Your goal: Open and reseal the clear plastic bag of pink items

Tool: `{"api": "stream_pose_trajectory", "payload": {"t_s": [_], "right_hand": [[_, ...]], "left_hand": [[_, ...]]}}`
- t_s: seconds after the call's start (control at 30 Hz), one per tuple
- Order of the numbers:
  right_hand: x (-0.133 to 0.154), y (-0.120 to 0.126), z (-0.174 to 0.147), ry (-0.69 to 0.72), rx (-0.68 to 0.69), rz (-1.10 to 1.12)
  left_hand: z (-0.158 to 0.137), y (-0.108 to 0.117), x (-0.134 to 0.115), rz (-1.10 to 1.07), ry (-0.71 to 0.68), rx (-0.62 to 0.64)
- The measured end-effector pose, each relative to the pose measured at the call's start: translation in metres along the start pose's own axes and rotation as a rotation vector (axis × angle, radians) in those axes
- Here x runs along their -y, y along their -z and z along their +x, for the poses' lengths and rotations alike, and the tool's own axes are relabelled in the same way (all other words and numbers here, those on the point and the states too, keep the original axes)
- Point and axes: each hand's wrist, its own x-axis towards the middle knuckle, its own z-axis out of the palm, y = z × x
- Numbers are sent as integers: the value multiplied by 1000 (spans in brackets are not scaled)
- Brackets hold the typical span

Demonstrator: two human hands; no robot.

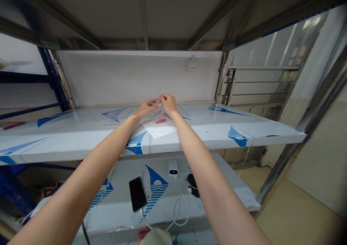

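Both hands are raised close together over the upper shelf, near the wall. My left hand has its fingers closed on the left side of a small clear plastic piece, which looks like thin film or a bag. On its right side, my right hand pinches the same clear plastic. Its exact shape is too small and blurred to make out. Below the hands a cluster of small pinkish-red pieces, bead-like, lies on a white sheet at the shelf's front.
Film with blue prints covers the upper shelf. On the lower shelf lie a black phone on a white cable, a white device with a lit display, and a black item partly behind my right forearm. A metal shelf hangs overhead.
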Motion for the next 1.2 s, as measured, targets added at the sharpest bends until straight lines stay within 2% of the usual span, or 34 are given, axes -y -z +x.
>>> {"api": "stream_pose_trajectory", "payload": {"t_s": [0.37,0.5,0.6,0.67,0.8,0.83,0.87,1.0,1.1,1.2], "right_hand": [[-2,-1,-1,3,19,-47],[1,4,-4,8,-13,-32],[1,7,-5,-92,-79,-47],[-1,6,-5,-170,24,-49],[-5,-1,-8,-183,580,27],[-5,-2,-9,-178,667,42],[-5,-3,-10,-176,707,54],[-3,1,-12,-192,709,83],[-3,4,-12,-212,792,28],[-3,5,-11,-224,757,3]], "left_hand": [[4,0,6,26,-40,-5],[7,4,13,-9,-40,-95],[10,9,19,-33,-24,-200],[11,11,22,-31,-5,-260],[12,14,27,-33,-2,-275],[13,14,27,-33,-5,-270],[13,14,28,-33,-3,-269],[14,14,31,-17,-10,-285],[16,16,35,17,-34,-299],[17,18,38,61,-53,-318]]}}
